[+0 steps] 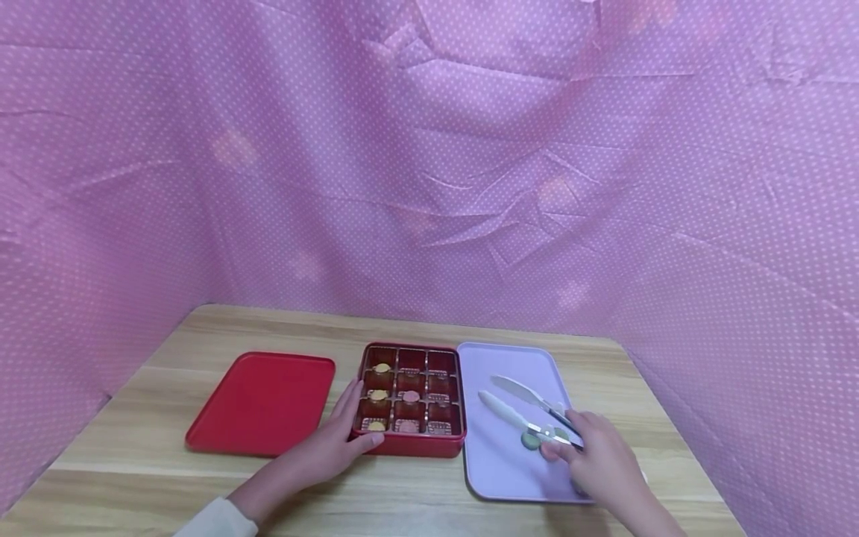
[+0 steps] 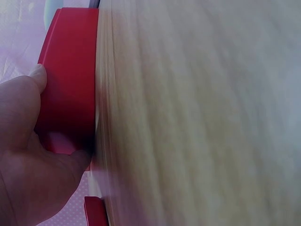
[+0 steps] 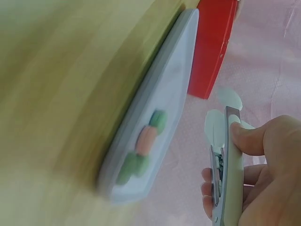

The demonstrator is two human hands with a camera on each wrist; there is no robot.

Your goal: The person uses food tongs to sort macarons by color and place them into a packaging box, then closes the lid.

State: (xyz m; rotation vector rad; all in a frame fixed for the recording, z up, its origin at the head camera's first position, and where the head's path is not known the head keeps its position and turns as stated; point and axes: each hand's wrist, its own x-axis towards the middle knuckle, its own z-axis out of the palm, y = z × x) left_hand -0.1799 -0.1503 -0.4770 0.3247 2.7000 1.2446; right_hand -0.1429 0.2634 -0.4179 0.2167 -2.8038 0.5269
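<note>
My left hand (image 1: 330, 446) rests on the front left corner of a red box (image 1: 424, 446), fingers along its left side and thumb against the front. Inside, a clear divider makes several compartments. Yellow macarons (image 1: 379, 395) stand in the left column, pink macarons (image 1: 411, 397) in the middle one. My right hand (image 1: 604, 456) grips a pair of tongs (image 3: 233, 174), pale-tipped, arms apart, above a lilac tray (image 1: 496, 477). Nothing is between the tips. Below the tongs, green macarons (image 3: 159, 121) and a pink macaron (image 3: 146, 140) lie on the tray.
A flat red lid (image 1: 268, 403) lies on the wooden table (image 1: 396, 503) left of the box. The tray sits right beside the box's right side. A pink dotted cloth (image 1: 429, 164) hangs behind and at both sides.
</note>
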